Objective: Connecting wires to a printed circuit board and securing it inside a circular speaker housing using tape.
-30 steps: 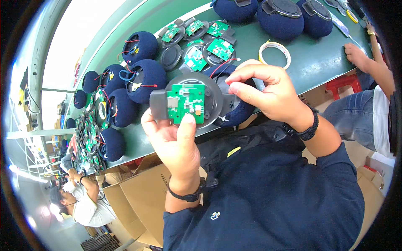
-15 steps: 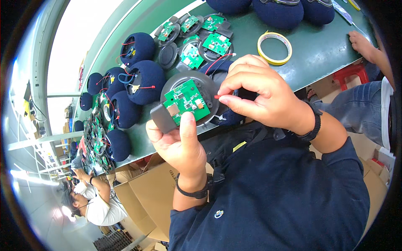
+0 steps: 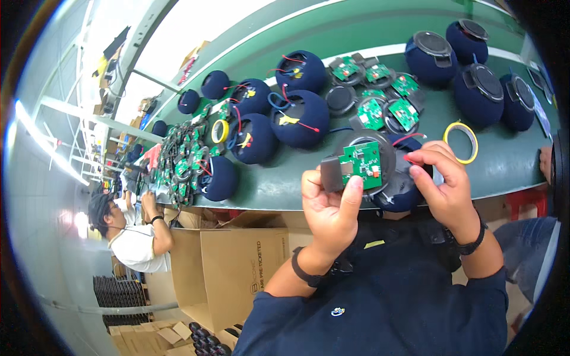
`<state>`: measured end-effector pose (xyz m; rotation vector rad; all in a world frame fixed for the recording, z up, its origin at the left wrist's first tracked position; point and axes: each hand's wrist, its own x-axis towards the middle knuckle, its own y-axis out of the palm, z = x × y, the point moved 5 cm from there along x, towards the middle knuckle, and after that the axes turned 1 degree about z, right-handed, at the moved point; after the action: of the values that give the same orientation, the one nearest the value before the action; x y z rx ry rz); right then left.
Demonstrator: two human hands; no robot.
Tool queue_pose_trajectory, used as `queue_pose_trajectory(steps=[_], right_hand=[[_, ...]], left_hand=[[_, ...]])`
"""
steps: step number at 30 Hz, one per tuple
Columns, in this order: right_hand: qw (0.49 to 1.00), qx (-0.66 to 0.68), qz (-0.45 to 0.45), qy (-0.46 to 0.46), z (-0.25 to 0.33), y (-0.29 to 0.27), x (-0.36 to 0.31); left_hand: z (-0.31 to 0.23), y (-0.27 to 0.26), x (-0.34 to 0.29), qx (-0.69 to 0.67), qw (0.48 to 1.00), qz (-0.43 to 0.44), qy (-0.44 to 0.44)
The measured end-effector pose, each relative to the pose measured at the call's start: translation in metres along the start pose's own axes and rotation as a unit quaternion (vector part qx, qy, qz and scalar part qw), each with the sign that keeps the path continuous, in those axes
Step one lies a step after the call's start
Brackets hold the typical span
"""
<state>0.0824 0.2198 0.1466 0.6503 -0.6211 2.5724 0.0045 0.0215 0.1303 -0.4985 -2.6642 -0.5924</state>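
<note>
Torso is covered by a dk. navy shirt (image 3: 398,302). Short sleeves are provided, L sleeve (image 3: 267,317) & R sleeve (image 3: 494,302), same col. as body. A sm. emblem (image 3: 338,311), white w/ blue & yellow, is set on the chest; fine detail can't be read. L hand (image 3: 332,216) & R hand (image 3: 446,188) are bare. A blk. band (image 3: 304,270) is worn on the L wrist, w/ a blk. block (image 3: 343,264) seen adj. A blk. textured band (image 3: 474,240) is worn on the R wrist.

The circuit board (image 3: 362,159) is green, its disc (image 3: 388,155) black, the plug (image 3: 409,159) red — the round shells (image 3: 304,127) navy.
</note>
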Motion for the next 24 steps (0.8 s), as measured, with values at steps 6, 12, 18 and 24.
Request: queue_pose_trajectory(steps=[6,12,18,24], right_hand=[[0.983,0.142,0.010,0.114,-0.017,0.004,0.002],[0.941,0.276,0.022,0.195,-0.025,0.003,0.008],[0.925,0.315,0.030,0.209,-0.028,0.001,0.004],[0.921,0.323,0.034,0.214,-0.024,0.004,-0.002]], left_hand=[[-0.006,-0.005,0.005,0.057,0.998,-0.017,-0.001],[0.002,-0.014,0.011,0.066,0.997,-0.002,0.032],[0.006,-0.009,0.011,0.055,0.998,0.010,0.021],[0.005,-0.002,0.009,0.033,0.999,0.010,-0.012]])
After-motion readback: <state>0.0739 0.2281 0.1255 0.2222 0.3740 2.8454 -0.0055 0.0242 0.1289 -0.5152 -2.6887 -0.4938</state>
